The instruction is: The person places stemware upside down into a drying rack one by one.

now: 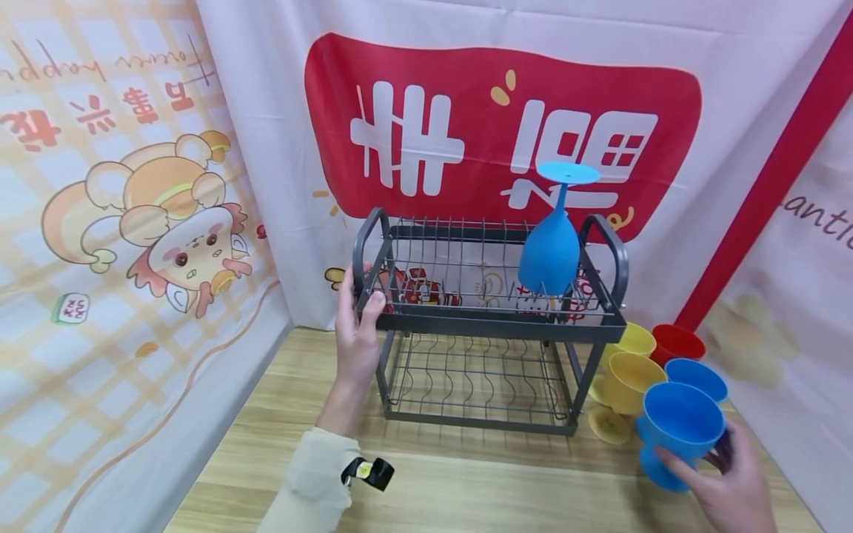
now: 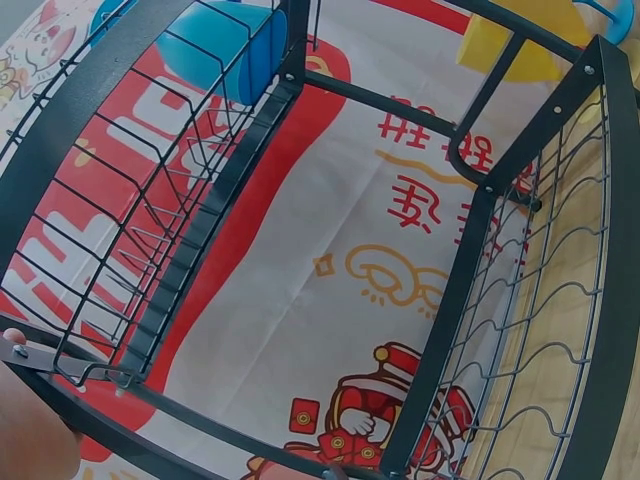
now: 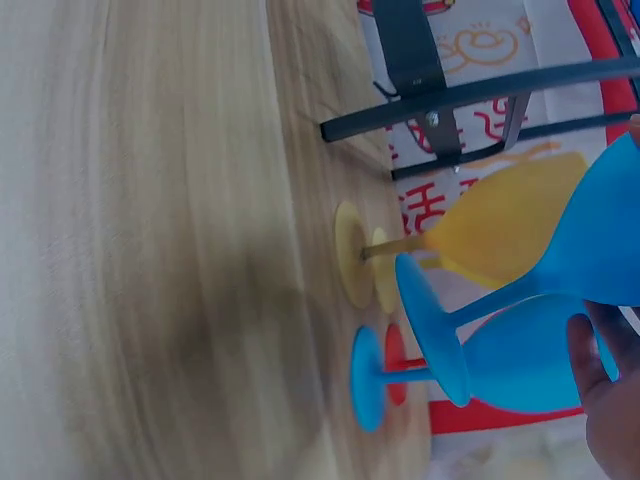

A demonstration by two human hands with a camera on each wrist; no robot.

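Note:
My left hand [image 1: 358,337] grips the left end of a black two-tier dish rack [image 1: 493,326], thumb over the upper frame near the curved handle. Upside down at the right of the top tier stands a blue plastic goblet [image 1: 550,252], its foot in the air. At the lower right, my right hand [image 1: 729,474] holds another blue goblet [image 1: 683,422] by its bowl, mouth up. In the right wrist view, that goblet's foot [image 3: 432,330] shows nearer than the feet of the standing goblets, and the fingers lie against its bowl.
Beside the rack's right end stand two yellow goblets [image 1: 633,381], a red goblet [image 1: 678,342] and one more blue goblet [image 1: 700,376], close together. Printed cloth [image 1: 266,44] hangs behind and at both sides of the wooden tabletop [image 1: 466,474].

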